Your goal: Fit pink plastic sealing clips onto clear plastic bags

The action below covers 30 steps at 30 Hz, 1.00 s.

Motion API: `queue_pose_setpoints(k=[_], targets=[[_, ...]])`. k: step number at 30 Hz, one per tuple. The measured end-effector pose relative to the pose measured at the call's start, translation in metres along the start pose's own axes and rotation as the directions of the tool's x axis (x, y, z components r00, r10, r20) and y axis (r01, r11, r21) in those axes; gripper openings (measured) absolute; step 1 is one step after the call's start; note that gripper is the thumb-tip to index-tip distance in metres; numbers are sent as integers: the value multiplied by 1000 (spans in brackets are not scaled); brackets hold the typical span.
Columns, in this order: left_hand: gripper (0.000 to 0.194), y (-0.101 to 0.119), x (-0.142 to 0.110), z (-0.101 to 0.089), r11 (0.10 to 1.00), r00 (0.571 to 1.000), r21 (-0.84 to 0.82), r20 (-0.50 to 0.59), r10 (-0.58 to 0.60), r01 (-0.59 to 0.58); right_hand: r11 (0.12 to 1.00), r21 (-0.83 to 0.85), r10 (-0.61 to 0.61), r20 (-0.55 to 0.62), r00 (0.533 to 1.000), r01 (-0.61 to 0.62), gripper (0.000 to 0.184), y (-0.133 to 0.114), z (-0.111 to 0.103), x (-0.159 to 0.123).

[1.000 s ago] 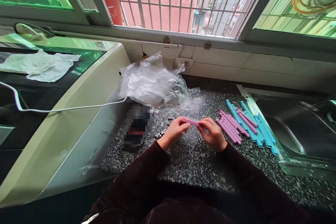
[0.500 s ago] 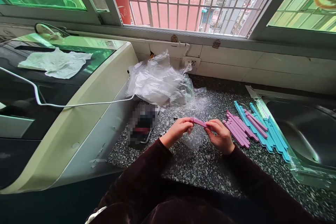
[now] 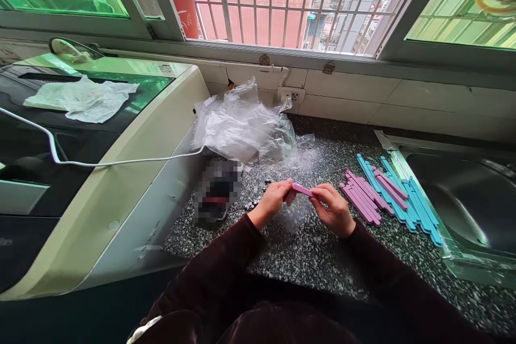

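A slim pink plastic stick [image 3: 302, 190] is held level above the counter, one end in each hand. My left hand [image 3: 276, 196] pinches its left end, with the thumb and fingers covering the tip. At the other end, my right hand [image 3: 332, 209] grips it between thumb and fingers. Beneath the hands lies a small clear plastic bag [image 3: 293, 215] on the speckled counter. Small black and white pieces [image 3: 252, 204] sit by my left wrist, partly hidden. Right of my right hand are several pink sticks [image 3: 362, 196] and several blue sticks [image 3: 417, 207], lying side by side.
Crumpled clear plastic bags [image 3: 245, 123] are heaped at the back near a wall socket [image 3: 292, 95]. A blurred-out dark object [image 3: 217, 193] lies left of my hands. A washing machine [image 3: 153, 156] with a white cable [image 3: 121, 163] stands left; a steel sink [image 3: 455, 193] is at right.
The view shifts right-to-left slightly and back. My left fingers have moved over the left end of the pink stick, which showed before. Both hands keep hold of it.
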State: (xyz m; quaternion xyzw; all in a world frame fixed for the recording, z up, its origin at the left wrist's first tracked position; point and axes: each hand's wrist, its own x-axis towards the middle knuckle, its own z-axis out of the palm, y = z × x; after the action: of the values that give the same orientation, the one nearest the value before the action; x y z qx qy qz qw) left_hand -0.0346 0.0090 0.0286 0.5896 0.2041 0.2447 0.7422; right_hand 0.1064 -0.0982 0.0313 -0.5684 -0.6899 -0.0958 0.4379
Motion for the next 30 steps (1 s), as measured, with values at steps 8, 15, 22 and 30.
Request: queue_pose_setpoints(k=[8,15,22,30], targets=[[49,-6,1,4,996,998,-87,-58,15,-20,1000,-7,-26,-39,999,25,21,-1,0,0],[48,-4,0,8,991,993,-135,-114,-23,8,999,-8,-34,-44,998,33,21,0,0,0],[47,-5,-1,7,991,996,-135,-88,-9,-3,999,4,-47,-58,997,48,21,1,0,-1],[46,-8,1,7,985,993,-167,-103,-58,40,999,-16,-40,-54,998,39,21,1,0,-2]])
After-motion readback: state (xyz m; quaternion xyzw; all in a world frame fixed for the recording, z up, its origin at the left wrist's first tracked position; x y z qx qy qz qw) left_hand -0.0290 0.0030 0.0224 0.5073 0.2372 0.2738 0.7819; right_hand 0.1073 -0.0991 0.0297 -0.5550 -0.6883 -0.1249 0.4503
